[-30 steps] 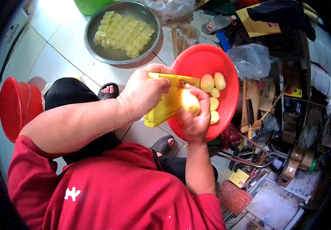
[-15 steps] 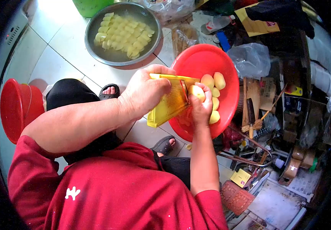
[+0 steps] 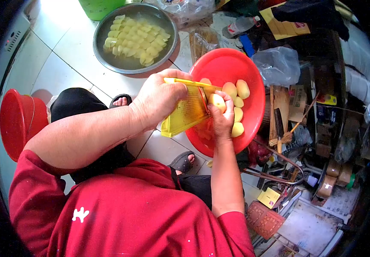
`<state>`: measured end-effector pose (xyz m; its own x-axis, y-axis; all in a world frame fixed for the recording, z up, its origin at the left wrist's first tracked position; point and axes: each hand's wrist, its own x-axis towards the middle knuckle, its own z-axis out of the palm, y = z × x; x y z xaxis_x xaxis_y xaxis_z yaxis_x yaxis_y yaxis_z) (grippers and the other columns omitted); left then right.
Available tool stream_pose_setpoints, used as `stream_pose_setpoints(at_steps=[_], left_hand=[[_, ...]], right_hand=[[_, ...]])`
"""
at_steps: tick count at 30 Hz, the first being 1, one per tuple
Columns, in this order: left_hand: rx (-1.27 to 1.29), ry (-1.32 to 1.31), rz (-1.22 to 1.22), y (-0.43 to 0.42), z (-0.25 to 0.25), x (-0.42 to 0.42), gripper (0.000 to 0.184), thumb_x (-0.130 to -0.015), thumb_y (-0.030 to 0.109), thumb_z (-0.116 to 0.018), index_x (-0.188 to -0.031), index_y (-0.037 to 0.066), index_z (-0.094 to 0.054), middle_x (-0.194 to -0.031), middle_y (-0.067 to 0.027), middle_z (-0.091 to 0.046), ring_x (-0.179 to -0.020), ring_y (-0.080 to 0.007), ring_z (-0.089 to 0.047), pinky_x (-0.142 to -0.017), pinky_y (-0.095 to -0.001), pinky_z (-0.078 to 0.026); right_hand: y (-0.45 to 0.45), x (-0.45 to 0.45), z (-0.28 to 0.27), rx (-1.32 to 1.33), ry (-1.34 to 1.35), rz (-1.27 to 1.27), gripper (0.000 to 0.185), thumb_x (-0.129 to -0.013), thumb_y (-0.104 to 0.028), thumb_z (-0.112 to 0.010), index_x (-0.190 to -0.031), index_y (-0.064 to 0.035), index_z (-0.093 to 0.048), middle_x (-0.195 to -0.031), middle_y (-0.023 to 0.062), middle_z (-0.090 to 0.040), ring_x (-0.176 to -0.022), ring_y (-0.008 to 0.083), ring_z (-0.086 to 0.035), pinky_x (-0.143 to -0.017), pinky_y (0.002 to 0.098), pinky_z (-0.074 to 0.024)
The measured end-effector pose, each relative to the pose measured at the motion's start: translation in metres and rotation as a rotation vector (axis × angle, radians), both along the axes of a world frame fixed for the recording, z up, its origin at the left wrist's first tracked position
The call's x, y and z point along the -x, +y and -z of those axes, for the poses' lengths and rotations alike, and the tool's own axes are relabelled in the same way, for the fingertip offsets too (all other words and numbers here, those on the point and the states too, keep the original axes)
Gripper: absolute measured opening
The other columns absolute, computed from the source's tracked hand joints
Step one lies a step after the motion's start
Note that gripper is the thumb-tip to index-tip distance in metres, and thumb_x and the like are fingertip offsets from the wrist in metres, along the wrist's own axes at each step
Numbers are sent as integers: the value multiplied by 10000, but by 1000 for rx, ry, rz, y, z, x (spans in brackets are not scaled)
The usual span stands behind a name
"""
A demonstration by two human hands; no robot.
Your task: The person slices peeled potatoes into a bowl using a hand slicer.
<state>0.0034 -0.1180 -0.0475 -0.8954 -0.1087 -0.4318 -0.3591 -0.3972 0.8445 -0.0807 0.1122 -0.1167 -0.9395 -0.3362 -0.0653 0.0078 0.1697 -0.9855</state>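
My left hand (image 3: pixel 161 95) is wrapped round the upper end of a yellow slicer (image 3: pixel 187 112), which is tilted over the near left side of a red basin (image 3: pixel 253 115). A peeled potato (image 3: pixel 216 102) is in my right hand (image 3: pixel 222 120), close against the slicer's face by its blade. Several more peeled potatoes (image 3: pixel 242 89) lie in the basin to the right of my right hand. Pale slices show in the basin below the slicer, partly hidden by it. Beyond my hands, a metal bowl (image 3: pixel 171 51) holds rows of thin potato slices (image 3: pixel 138 39).
A red bucket (image 3: pixel 15 124) stands at the left, and a green container (image 3: pixel 101 7) at the top. Right of the basin are a plastic bag (image 3: pixel 277 64), a bottle (image 3: pixel 240 26), a knife (image 3: pixel 279 128), a metal-framed stool or rack and cluttered shelves. My sandalled feet rest on the tiles.
My right hand first moved up and right along the slicer with the potato, and then stayed near the blade. Another pale piece now shows in the basin behind the slicer.
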Motion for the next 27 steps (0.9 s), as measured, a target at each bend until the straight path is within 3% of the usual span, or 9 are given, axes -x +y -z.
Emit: stream_pose_setpoints(at_steps=[2, 4, 8, 11, 13, 20, 27], left_hand=[[5, 53, -4, 0, 6, 2, 328, -778, 105, -593, -1076, -29, -623, -1056, -142, -633, -953, -192, -629, -847, -287, -498], [-52, 31, -35, -1, 2, 4, 305, -767, 99, -588, -1040, -27, -640, -1101, -144, -618, -970, -199, -627, -858, -285, -495], [-52, 53, -20, -3, 13, 7, 297, -755, 85, -578, -1021, -28, -645, -1093, -141, -618, -966, -203, -625, -855, -288, -497], [158, 252, 81, -5, 20, 6, 308, -737, 73, -569, -1014, -41, -641, -1091, -133, -618, -955, -206, -622, -846, -286, -498], [-128, 37, -75, -1, -1, 7, 405, -713, 43, -537, -1109, -21, -590, -972, -117, -638, -858, -199, -624, -791, -296, -517], [-92, 49, -55, 0, 2, 7, 402, -731, 48, -522, -1122, -16, -588, -974, -111, -639, -868, -194, -621, -800, -297, -508], [-97, 68, -34, -1, -1, 5, 389, -746, 51, -511, -1121, -15, -587, -973, -112, -640, -877, -188, -619, -811, -292, -502]], right_hand=[[1, 1, 0, -38, 45, -5, 436, -816, -148, -659, -1208, -61, -489, -1098, 54, -535, -969, 153, -527, -876, 303, -468], [-4, 0, -8, 86, 0, 19, 426, -831, -194, -646, -1203, -49, -497, -1113, 53, -521, -997, 153, -510, -889, 290, -448], [4, 2, -8, 10, -34, 56, 404, -845, -221, -643, -1182, -30, -528, -1131, 54, -508, -1018, 158, -495, -911, 281, -429], [11, 2, -4, -69, 46, 42, 394, -867, -199, -646, -1196, -7, -550, -1145, 66, -533, -1031, 165, -507, -936, 283, -418], [7, -5, -8, 6, -2, 88, 391, -889, -175, -648, -1222, 10, -560, -1153, 84, -566, -1049, 171, -525, -944, 290, -424], [-4, -8, -7, -146, 161, 211, 326, -903, -174, -655, -1158, 24, -611, -1090, 89, -623, -1002, 180, -570, -907, 293, -460], [-5, -4, -6, -224, 151, 313, 343, -964, -270, -568, -1133, 22, -627, -1085, 117, -655, -985, 195, -602, -887, 305, -473]])
